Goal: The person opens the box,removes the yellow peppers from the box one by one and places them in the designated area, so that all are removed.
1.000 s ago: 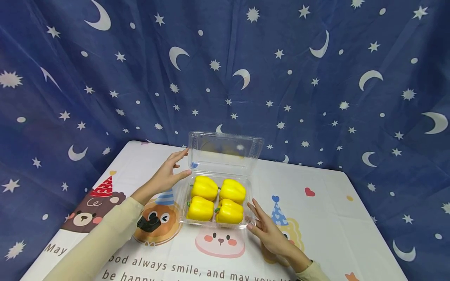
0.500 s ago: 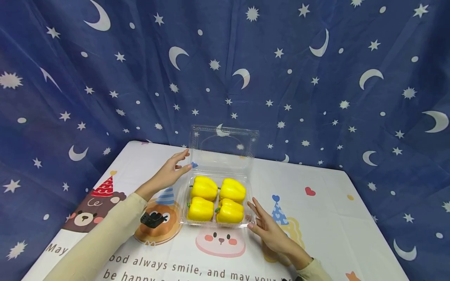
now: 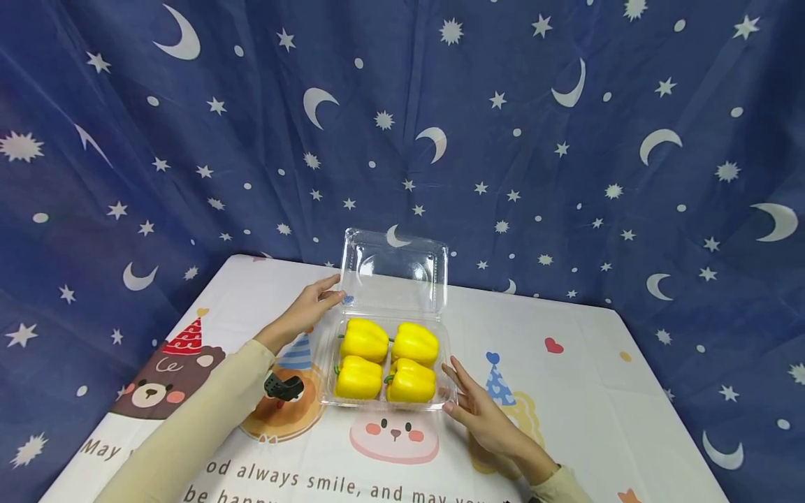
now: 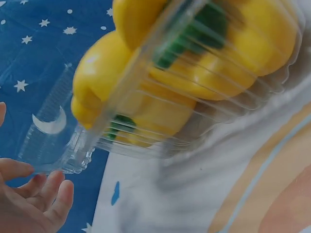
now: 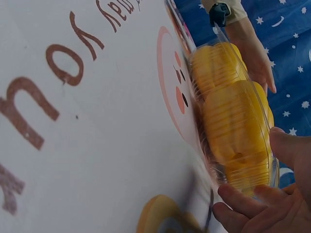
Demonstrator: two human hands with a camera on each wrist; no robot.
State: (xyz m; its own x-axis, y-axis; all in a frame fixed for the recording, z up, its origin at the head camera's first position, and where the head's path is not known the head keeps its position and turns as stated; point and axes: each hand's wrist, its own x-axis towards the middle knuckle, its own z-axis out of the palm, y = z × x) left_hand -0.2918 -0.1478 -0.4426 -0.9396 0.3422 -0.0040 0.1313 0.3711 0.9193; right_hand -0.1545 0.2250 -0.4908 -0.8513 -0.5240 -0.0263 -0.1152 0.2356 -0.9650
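Note:
A clear plastic clamshell container (image 3: 383,406) stands on the table with its lid (image 3: 395,283) raised at the back. Several yellow bell peppers (image 3: 411,381) with green stems fill the base in two rows. My right hand (image 3: 483,413) grips the front right corner, thumb at the rim and fingers against the side, as the right wrist view shows. At the lid's left edge, near the hinge, is my left hand (image 3: 303,309), its fingers loosely bent. In the left wrist view, the fingertips (image 4: 62,196) lie by the lid's corner; whether they touch is hard to tell.
A white tablecloth (image 3: 553,391) printed with cartoon animals and lettering covers the table. A dark blue curtain (image 3: 402,126) with moons and stars hangs right behind it. A black device (image 3: 284,387) sits at the left wrist.
The lid has swung further back, its top edge now looking narrower. My left hand has shifted slightly at the lid's side. The right hand, peppers and base stay in place.

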